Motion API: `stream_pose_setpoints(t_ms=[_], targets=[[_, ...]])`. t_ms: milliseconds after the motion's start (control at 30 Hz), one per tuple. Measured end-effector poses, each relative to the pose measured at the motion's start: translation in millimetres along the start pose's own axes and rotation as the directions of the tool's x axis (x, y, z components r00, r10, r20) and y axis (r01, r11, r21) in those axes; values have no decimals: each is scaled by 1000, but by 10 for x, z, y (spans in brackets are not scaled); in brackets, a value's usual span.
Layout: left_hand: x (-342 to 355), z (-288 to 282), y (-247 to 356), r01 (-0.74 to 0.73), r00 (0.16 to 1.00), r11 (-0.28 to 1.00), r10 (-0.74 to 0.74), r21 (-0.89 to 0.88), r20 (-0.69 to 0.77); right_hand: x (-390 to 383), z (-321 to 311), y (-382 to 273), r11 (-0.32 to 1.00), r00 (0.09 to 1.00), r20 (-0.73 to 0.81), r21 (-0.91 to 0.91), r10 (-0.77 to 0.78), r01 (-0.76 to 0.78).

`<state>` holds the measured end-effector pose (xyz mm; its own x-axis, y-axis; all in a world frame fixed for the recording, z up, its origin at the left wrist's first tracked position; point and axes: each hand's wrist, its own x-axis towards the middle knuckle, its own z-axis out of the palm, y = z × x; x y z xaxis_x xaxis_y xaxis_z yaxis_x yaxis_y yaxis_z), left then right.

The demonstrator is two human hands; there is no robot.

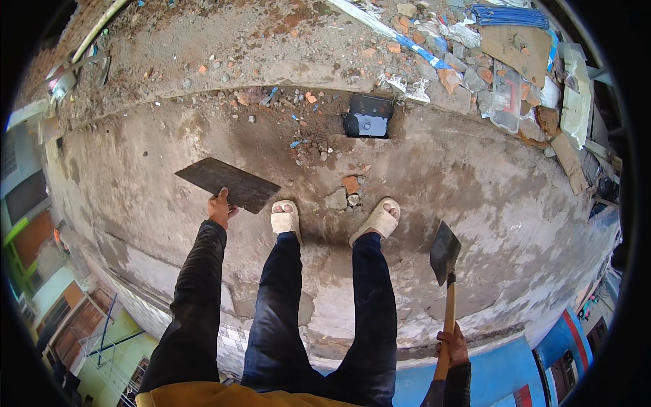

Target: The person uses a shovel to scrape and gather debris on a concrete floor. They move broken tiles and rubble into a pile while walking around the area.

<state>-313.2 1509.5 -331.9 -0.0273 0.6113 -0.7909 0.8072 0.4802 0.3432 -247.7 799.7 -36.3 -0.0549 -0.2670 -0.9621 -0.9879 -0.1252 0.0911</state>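
Presently, the left hand (222,209) is gripping one dark, flat rectangular sheet (228,184) in its fingers, left of two cream open-toed sandals (282,222). Right of them, the right hand (454,344) is clasping one wooden-handled, dark-bladed tool (450,302) with curled fingers.

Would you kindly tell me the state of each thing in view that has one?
dark flat sheet, held by its near edge
left hand, closed on that edge
long-handled tool, held, blade end pointing away from the body
right hand, wrapped around the handle
hole, uncovered, shiny and wet-looking inside
sandals, worn, set apart
broken chunks, loose, clustered near the sandals
blue bundle, gathered, lying on the debris side
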Motion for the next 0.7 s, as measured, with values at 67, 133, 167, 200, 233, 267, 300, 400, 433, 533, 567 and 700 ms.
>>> stream_pose_setpoints(t_ms=[67,133,167,200,233,267,300,400,433,533,567,700], targets=[[-38,-164,155,-53,998,989,56,137,-19,-67,140,5,997,997,-49,-44,-60,58],[-10,-365,350,-186,980,958,195,217,-22,-222,235,30,993,993,-22,-21,-116,116],[17,-503,429,-243,966,934,257,263,-20,-329,260,45,990,991,-5,25,-137,137],[59,-656,513,-315,936,832,352,456,3,-442,287,69,987,989,-20,64,-145,146],[95,-800,602,-358,900,691,435,628,35,-550,308,87,988,989,-11,51,-146,146],[106,-897,633,-380,885,658,462,650,50,-633,320,87,989,989,-32,30,-142,143],[94,-1006,648,-388,852,507,516,770,90,-711,346,99,996,996,-10,5,-91,91],[-121,-1272,532,-432,835,413,518,802,183,-839,470,89,962,978,-57,-203,-198,183],[-241,-1354,455,-420,846,418,502,805,181,-850,547,72,927,955,-77,-276,-286,256],[-565,-1641,259,-441,860,438,456,783,230,-891,960,69,944,952,-13,-134,-306,302],[-643,-1763,202,-443,862,437,448,783,237,-905,1141,66,956,958,24,-56,-287,287],[-928,-2423,-88,-488,866,505,381,712,324,-791,1899,-159,932,931,-44,-37,-363,361]])
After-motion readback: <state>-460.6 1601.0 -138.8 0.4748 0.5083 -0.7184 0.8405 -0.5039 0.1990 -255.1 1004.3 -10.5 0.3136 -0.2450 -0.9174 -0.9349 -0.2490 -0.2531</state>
